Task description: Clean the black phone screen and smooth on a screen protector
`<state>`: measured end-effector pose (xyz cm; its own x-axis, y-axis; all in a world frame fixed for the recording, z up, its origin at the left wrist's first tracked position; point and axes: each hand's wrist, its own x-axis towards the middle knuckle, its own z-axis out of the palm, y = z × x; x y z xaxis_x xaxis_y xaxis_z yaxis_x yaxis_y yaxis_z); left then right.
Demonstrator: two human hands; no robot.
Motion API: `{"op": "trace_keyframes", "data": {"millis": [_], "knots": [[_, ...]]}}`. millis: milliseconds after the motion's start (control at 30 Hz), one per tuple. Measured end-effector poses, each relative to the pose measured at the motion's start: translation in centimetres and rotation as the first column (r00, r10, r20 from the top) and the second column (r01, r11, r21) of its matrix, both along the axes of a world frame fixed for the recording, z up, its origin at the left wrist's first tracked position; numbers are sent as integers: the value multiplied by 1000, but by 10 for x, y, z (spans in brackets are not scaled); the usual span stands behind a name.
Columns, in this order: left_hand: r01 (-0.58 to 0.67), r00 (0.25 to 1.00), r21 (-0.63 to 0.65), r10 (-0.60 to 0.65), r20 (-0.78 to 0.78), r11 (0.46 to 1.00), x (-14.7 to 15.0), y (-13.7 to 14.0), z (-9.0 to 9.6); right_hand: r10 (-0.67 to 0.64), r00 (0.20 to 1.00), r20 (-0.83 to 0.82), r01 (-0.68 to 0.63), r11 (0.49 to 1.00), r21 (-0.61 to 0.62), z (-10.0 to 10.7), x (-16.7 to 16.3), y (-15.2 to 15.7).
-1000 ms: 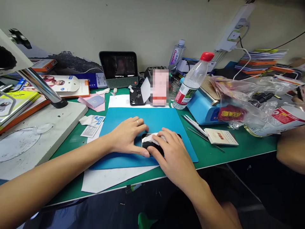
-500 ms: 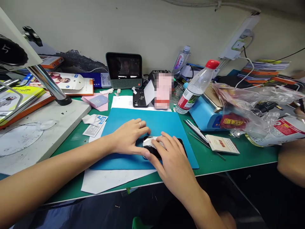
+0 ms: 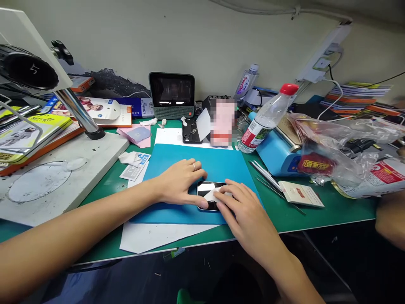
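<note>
A phone (image 3: 201, 192) with a glossy black screen lies flat, long side across, on the blue mat (image 3: 202, 154). My left hand (image 3: 175, 181), a ring on one finger, holds the phone's left end; the thumb rests on its near left corner and the fingers curl by the far side. A small white wipe (image 3: 211, 195) lies on the screen under the fingertips of my right hand (image 3: 249, 211). That hand covers the phone's right part. Bright light reflects off the screen near the wipe.
Right of the mat are tweezers (image 3: 268, 183), a cigarette pack (image 3: 301, 193), a blue device (image 3: 276, 154) and a water bottle (image 3: 265, 120). Behind stand a smart display (image 3: 172, 95) and a phone case (image 3: 190, 131). Left is a microscope stand (image 3: 98, 169). A co-worker's arm (image 3: 390, 221) shows far right.
My right hand has slid the wipe from the phone's far left part toward the middle of the screen. My left hand stays at the phone's left end. The whole view has shifted slightly.
</note>
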<state>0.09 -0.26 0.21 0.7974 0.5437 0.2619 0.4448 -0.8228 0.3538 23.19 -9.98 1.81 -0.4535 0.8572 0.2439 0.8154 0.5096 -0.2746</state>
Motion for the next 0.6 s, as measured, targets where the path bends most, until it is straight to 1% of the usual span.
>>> {"op": "trace_keyframes", "data": {"millis": [67,167,267,333,433,600], "knots": [[-4,1000,0,4,-5,1000,0,0,1,-19,1000,-11,18,1000,-9,2,5,8],[-9,1000,12,9,-15,1000,1,-1,2,-42,999,33,44,998,-42,8,10,31],[8,1000,29,-7,-20,1000,2,-3,2,-82,995,61,83,997,-12,13,14,55],[11,1000,31,-11,-29,999,2,-4,2,-128,990,52,127,992,21,14,14,66],[-10,1000,26,10,-22,1000,2,-6,1,-140,990,11,139,989,41,12,8,64],[-31,1000,-2,31,5,1000,2,-6,0,23,998,-54,-23,1000,-12,8,-13,42]]}}
